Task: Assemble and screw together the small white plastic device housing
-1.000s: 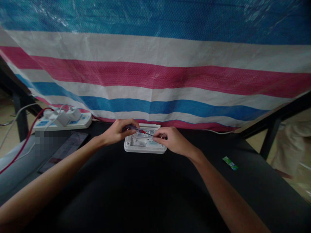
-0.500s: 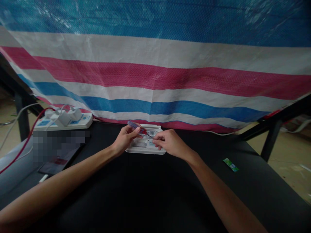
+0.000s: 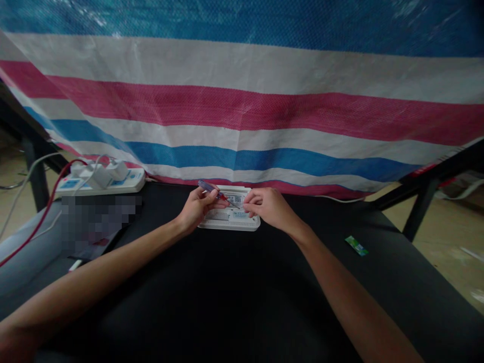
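Note:
A screwdriver [image 3: 206,186] with a clear purplish handle and a red collar is held in my left hand [image 3: 198,205], its shaft slanting down to the right. Beneath both hands lies a white plastic device [image 3: 229,224] with vent slots, a printed label and a raised back edge. My right hand [image 3: 264,204] is over the device's right side, thumb and fingertips pinched together close to the screwdriver's tip. Whatever sits between those fingertips is too small to make out.
A white power strip [image 3: 132,182] with plugged-in adapters and cables stands at the left back, near a partly blurred phone-like slab [image 3: 109,239]. A small green packet [image 3: 356,245] lies on the black tabletop [image 3: 227,292] at right. A striped tarp [image 3: 242,111] hangs behind.
The view has tilted down slightly, so the tarp sits higher in the picture. My right fingertips have shifted a little away from the screwdriver shaft, which now shows more of its length.

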`<state>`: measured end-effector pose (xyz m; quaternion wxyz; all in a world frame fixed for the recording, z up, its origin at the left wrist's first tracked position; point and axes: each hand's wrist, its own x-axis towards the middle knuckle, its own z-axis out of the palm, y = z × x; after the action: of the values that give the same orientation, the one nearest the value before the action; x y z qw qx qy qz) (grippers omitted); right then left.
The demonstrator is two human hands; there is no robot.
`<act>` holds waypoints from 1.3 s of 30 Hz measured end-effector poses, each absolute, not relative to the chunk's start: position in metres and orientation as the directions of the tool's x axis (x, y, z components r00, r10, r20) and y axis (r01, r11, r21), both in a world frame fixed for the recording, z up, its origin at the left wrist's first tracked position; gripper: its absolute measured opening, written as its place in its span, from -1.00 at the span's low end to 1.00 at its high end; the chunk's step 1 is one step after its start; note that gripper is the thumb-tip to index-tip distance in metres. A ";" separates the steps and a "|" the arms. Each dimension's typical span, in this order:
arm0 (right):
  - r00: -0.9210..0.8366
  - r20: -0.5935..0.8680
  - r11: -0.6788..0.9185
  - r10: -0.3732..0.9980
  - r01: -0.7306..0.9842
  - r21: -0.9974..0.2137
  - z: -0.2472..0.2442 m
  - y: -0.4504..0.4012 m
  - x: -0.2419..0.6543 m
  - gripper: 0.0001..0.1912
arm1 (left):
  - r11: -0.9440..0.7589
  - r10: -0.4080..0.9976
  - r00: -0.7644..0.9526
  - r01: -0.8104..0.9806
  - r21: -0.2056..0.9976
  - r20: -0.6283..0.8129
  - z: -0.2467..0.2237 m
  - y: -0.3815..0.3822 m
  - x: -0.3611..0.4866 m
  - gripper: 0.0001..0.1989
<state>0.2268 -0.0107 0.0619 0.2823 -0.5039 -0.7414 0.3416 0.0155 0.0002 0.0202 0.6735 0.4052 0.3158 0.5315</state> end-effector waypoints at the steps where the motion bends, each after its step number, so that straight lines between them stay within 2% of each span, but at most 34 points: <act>1: -0.332 0.076 0.259 0.940 0.551 -0.794 0.062 -0.011 0.227 -0.96 | 0.113 0.971 0.239 -0.458 0.882 0.000 0.020 0.001 0.016 -0.88; 10: -0.376 0.075 0.301 0.923 0.591 -0.749 0.060 -0.009 0.227 -0.81 | 0.144 0.975 0.214 -0.452 0.880 -0.049 0.025 -0.001 0.017 -0.93; 17: -0.359 0.039 0.232 0.933 0.513 -0.827 0.058 -0.009 0.228 -0.95 | 0.151 0.979 0.195 -0.464 0.873 -0.066 0.022 0.001 0.016 -0.97; 20: -0.372 0.003 0.208 0.928 0.511 -0.834 0.061 -0.011 0.229 -0.93 | 0.153 0.981 0.179 -0.479 0.864 -0.074 0.023 0.000 0.016 -0.96; 27: -0.396 0.083 0.302 0.914 0.531 -0.791 0.062 -0.010 0.229 -0.88 | 0.172 0.981 0.166 -0.483 0.858 -0.103 0.028 -0.002 0.017 -0.92; 32: -0.336 0.003 0.185 0.942 0.510 -0.840 0.053 -0.007 0.227 -0.83 | 0.178 0.981 0.158 -0.500 0.848 -0.112 0.028 -0.002 0.016 -0.93; 39: -0.293 -0.063 0.086 0.954 0.472 -0.877 0.047 -0.006 0.224 -0.92 | 0.191 0.980 0.153 -0.522 0.831 -0.129 0.029 -0.002 0.016 -0.96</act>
<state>0.2241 -0.0063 0.0472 0.2821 -0.5236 -0.6809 0.4273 0.0160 -0.0019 0.0290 0.6863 0.3244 0.3528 0.5471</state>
